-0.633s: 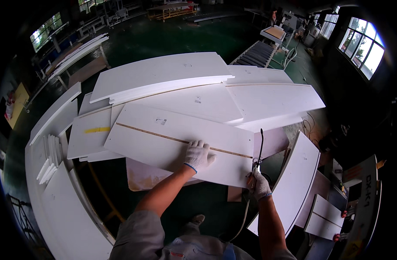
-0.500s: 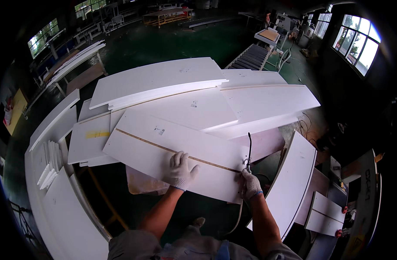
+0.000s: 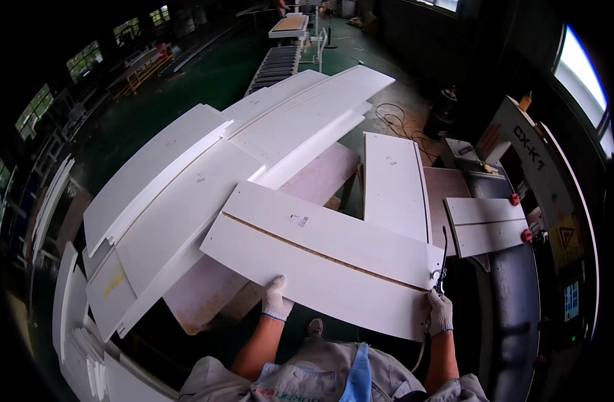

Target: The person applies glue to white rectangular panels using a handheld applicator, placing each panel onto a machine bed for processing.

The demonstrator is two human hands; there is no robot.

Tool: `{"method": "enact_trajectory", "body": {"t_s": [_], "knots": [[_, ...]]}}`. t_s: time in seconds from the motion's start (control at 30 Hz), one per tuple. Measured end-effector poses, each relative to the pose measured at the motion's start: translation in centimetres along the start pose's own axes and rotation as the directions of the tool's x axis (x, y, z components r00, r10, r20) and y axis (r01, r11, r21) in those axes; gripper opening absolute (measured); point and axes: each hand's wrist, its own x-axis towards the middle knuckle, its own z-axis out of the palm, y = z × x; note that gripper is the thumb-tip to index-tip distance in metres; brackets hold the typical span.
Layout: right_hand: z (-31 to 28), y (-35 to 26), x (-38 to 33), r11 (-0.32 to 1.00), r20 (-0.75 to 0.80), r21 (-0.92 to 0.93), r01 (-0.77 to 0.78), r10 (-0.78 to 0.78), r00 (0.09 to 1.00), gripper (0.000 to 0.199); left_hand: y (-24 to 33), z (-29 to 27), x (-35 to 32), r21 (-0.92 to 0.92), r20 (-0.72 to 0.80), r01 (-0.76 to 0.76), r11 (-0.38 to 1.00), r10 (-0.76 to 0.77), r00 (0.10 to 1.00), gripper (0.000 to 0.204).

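Board swung right since before, my left hand (image 3: 277, 301) slid to its near edge | right hand (image 3: 440, 311) clamped on the metal tool (image 3: 441, 268) at the corner | white board (image 3: 320, 258) lies atop the stack (image 3: 186, 194) (looks stiff, wide, probably awkward) | best gripped along its edges.

Tiny white sticker label (image 3: 297, 220) sits on the nearest white panel; yellow triangle warning sign (image 3: 566, 236) on the machine at right; small blue-lit screen (image 3: 571, 299) just below it.
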Motion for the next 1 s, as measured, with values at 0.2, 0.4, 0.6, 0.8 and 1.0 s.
{"method": "enact_trajectory", "body": {"t_s": [0.2,0.4,0.6,0.8,1.0], "knots": [[-18.3,4.9,-16.3,0.991,-0.560,0.123,0.057,0.022,0.828,0.027,-19.7,13.7,1.0,0.328,0.237,0.549,0.768,-0.630,0.740,0.059],[-27.5,14.8,-33.0,0.924,-0.914,0.304,0.233,0.214,0.345,0.022,-44.6,24.2,-8.2,0.517,0.119,0.781,0.350,-0.933,0.339,0.044],[-25.9,16.9,-41.0,0.880,-0.920,0.343,0.329,0.386,-0.072,0.026,-62.2,25.2,-22.6,0.626,-0.123,0.779,-0.047,-0.992,0.039,0.037],[-25.1,20.1,-39.6,0.804,-0.831,0.430,0.411,0.531,-0.167,0.026,-64.6,22.9,-34.6,0.804,-0.289,0.453,-0.386,-0.918,-0.270,0.041],[-30.3,17.6,-30.9,0.624,-0.724,0.685,0.377,0.640,0.257,0.029,-61.8,20.6,-35.5,0.774,-0.611,0.022,-0.633,-0.755,-0.237,0.048]]}}
